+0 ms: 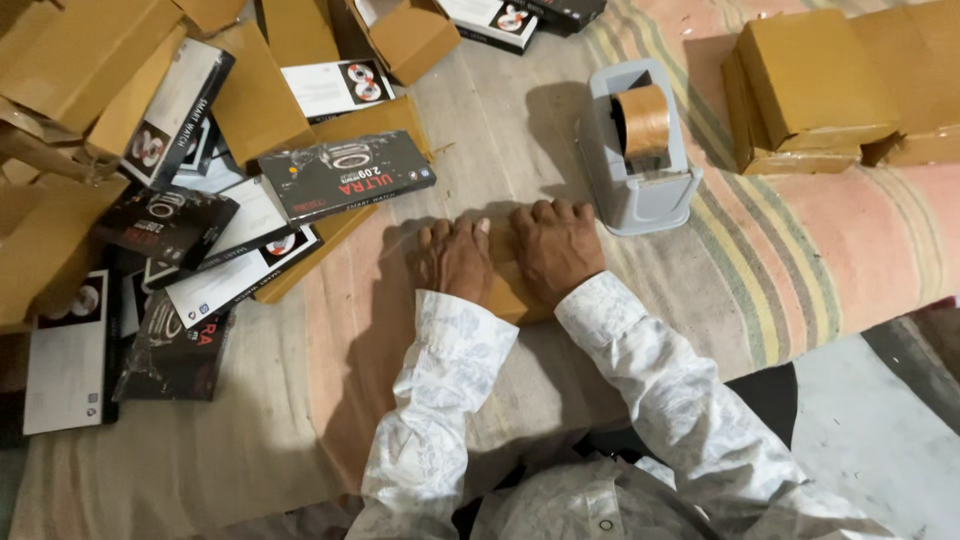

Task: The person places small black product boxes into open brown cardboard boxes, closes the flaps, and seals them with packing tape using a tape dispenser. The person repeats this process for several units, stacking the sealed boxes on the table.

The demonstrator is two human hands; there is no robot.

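nearest the camera: two forearms in pale patterned sleeves [440, 400] reaching forward over a striped cloth [800, 270] in pink, yellow and grey.

left hand [455, 262] and right hand [557, 247] lie side by side, palms down, on a small brown cardboard parcel [512, 297]. fingers flat, close together, pressing on top; nothing pinched. parcel mostly hidden under the hands, only its near edge shows between the wrists. it sits on the cloth, mid-frame.

just beyond the right hand: grey tape dispenser [630, 190], upright, with a roll of brown tape [643, 120] in it. near the fingertips, not touching.

left of the hands: loose heap of flat rectangular product boxes. black box with red lettering [345, 175] on top, tilted; white boxes with dark edges [235, 275] fanned beneath; another black box [170, 345] lower left, beside a white one [65, 365]. each carries a small round picture.

far left and top: plain brown cartons [70, 60], jumbled, some open.

far right: neat stack of closed brown parcels [810, 90] on the cloth, well apart from the hands.
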